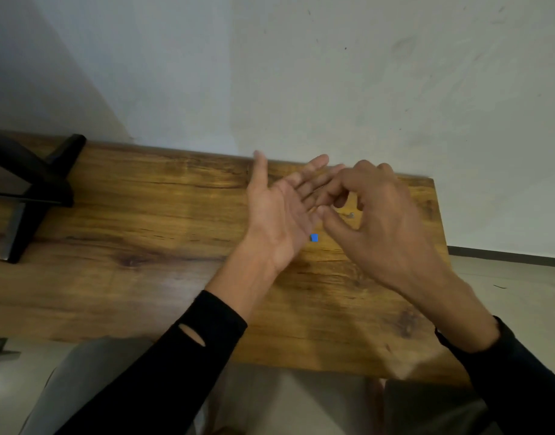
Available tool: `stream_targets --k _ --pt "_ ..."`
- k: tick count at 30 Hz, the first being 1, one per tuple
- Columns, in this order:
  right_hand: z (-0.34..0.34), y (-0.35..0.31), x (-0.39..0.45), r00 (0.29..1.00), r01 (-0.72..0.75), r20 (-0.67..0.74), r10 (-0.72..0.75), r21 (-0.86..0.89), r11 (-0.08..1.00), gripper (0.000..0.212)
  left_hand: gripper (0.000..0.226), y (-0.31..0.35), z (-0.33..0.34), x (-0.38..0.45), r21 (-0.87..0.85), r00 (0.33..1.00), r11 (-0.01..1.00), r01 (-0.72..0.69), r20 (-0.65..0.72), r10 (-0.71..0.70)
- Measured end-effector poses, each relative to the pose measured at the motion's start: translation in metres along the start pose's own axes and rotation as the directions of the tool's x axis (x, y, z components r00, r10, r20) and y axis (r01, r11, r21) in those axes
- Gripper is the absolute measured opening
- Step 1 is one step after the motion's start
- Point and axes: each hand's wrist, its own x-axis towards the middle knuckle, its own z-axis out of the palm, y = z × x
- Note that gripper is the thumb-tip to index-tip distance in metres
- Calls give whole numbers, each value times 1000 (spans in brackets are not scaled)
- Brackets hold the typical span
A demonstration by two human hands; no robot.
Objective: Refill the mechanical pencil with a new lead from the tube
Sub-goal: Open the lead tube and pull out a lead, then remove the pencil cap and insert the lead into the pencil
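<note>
**Hands over tabletop, pencil and tube not identifiable**

Hands met above the right half of the brown wood-grain tabletop (pixel 144 221), which stood against a pale grey wall (pixel 332 73).

Left hand (pixel 279 208): palm turned up, fingers (pixel 314 167) spread apart and extended toward the wall, thumb sticking out to the left. Nothing visible lying in the palm.

Right hand (pixel 380 221): back toward the camera, curled, thumb and index fingers (pixel 328 200) pinched close together right at the left hand's fingers. Could not tell whether anything thin, such as a lead, was held in the pinch; too blurred and too small to resolve.

Both forearms wore black long sleeves (pixel 188 350); the left one had a slit-shaped hole near the cuff.

Task items: neither the mechanical pencil nor the lead tube could be made out as a whole. Two small bits showed under the hands:
- small blue square piece (pixel 314 237) on the wood, just beside the heel of the left palm, between the two hands
- small metallic-looking speck (pixel 351 215) on the wood, seen through the gap under the right hand's curled fingers

What either one belonged to could not be told.

Far left: black angled stand (pixel 34 189) resting on the tabletop, well apart from the hands. Grey trousers (pixel 91 387) visible below the near edge, light floor (pixel 521 277) to the right.
</note>
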Motion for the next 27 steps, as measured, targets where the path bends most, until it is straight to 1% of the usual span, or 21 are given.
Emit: stream_targets --k 1,2,3,4,5,6,7,8,10,13,15,16,17,18,19,20,21,23,24,26,27 --pt "-4 6 1 999 -33 -19 34 67 997 11 79 7 -2 5 242 993 970 -13 -112 41" --pt "-7 12 3 996 -77 -29 82 143 987 12 57 14 -6 9 524 972 851 -23 -187 141" --pt "-10 19 5 991 -124 -31 134 223 967 13 37 19 -11 13 781 941 625 -23 -194 278" --pt "-13 25 6 984 -161 -30 178 295 942 14 24 21 -17 16 946 916 324 -8 -124 382" --pt "-15 31 7 976 -189 -32 214 355 916 14 21 18 -22 19 1000 909 20 23 -29 415" --pt "-16 36 9 969 -208 -35 243 405 890 14 24 12 -27 19 974 913 -223 49 47 404" --pt "-18 39 10 963 -223 -38 267 446 867 12 28 4 -30 20 926 918 -370 68 88 387" --pt "-19 42 10 957 -234 -40 287 478 847 10 31 -4 -33 20 893 915 -444 80 111 387" --pt "-20 45 11 951 -240 -45 307 522 819 6 30 -12 -36 22 860 907 -504 87 140 396" --pt "-21 48 9 945 -248 -35 326 573 781 5 20 -12 -35 23 830 893 -547 112 157 422" --pt "-23 49 8 938 -255 -34 346 609 751 6 18 -12 -33 22 846 885 -524 102 164 436" --pt "-23 49 7 933 -251 -41 356 635 731 4 17 -12 -32 21 894 879 -443 63 160 449" --pt "-22 49 6 929 -241 -51 366 666 706 2 13 -12 -30 19 959 878 -285 -7 142 458" --pt "-20 48 4 925 -224 -64 374 703 675 1 8 -13 -29 16 993 886 -63 -102 120 448" --pt "-19 47 2 922 -202 -76 380 744 637 3 7 -16 -29 11 967 903 168 -193 108 415" --pt "-17 45 -1 919 -177 -86 384 781 599 4 12 -20 -29 4 910 914 317 -267 135 383" --pt "-16 42 -2 920 -157 -94 382 802 576 5 15 -25 -28 -4 867 919 390 -311 169 357" --pt "-14 39 -1 930 -128 -113 351 793 596 4 15 -35 -27 -9 815 919 452 -362 233 318" --pt "-11 37 -1 934 -123 -120 336 777 618 4 13 -38 -29 -13 800 914 463 -381 252 317" --pt "-30 40 4 929 -65 -208 307 724 687 5 9 -35 -9 -1 769 893 463 -440 320 316" --pt "-30 40 6 933 -63 -212 289 696 715 5 8 -32 -9 1 774 893 458 -437 313 324"
